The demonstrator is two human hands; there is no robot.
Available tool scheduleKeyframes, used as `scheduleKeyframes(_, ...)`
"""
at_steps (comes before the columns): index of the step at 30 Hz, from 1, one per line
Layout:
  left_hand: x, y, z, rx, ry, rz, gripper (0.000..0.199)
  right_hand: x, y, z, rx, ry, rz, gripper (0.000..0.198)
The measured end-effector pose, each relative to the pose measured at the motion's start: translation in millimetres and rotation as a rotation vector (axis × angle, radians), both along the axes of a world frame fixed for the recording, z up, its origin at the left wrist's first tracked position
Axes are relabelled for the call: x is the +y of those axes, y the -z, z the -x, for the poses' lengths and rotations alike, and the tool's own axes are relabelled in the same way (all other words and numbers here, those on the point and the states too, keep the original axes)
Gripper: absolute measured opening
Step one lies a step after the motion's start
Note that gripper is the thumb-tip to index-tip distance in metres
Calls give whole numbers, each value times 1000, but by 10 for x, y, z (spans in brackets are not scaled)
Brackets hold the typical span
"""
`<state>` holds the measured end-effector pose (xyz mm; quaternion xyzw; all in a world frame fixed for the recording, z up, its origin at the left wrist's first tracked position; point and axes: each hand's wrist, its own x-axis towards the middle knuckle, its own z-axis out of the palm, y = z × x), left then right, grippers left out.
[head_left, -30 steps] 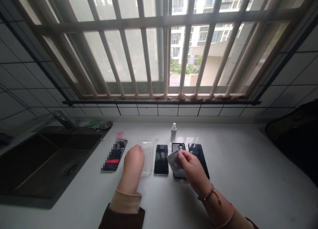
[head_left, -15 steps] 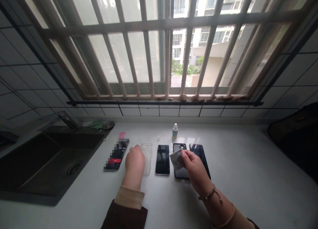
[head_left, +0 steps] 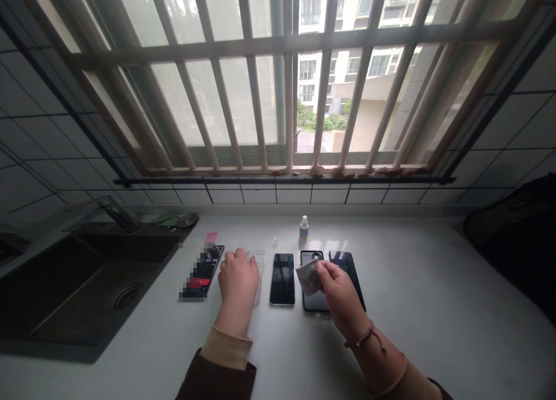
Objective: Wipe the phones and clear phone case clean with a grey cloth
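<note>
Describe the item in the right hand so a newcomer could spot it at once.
Below the barred window lies a white counter. Over it, just right of the pale-rimmed phone, the right hand pinches a small grey square. Unlike its dark, flat-lying neighbours, it is lighter grey and held up at a slant.

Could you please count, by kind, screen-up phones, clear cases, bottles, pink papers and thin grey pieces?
Phones: 3 (lit phone, middle dark phone, right dark phone)
Clear case: 1
Bottle: 1
Pink paper: 1
Thin grey piece in right hand: 1
Total: 7
</note>
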<state>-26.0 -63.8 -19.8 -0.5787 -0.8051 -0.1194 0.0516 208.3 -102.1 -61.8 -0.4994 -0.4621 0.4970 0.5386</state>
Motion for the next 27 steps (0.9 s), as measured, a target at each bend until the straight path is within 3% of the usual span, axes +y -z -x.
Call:
scheduleKeyframes(4, -226, -2, -452, -56, 241, -20, 38, 13, 3, -4, 27, 25, -19, 48)
scheduleKeyframes(9, -393, 63, -803, -87, 306, 74, 37, 10, -11, -6, 51, 35, -19, 48)
scheduleKeyframes(22, -343, 70, -853, -44, 239, 178, 64, -14, -69, 12, 115, 20, 24, 49)
scheduleKeyframes(27, -301, 85, -787, -115, 218, 171, 70, -64, -220, 109, 285, -146, 244, 55)
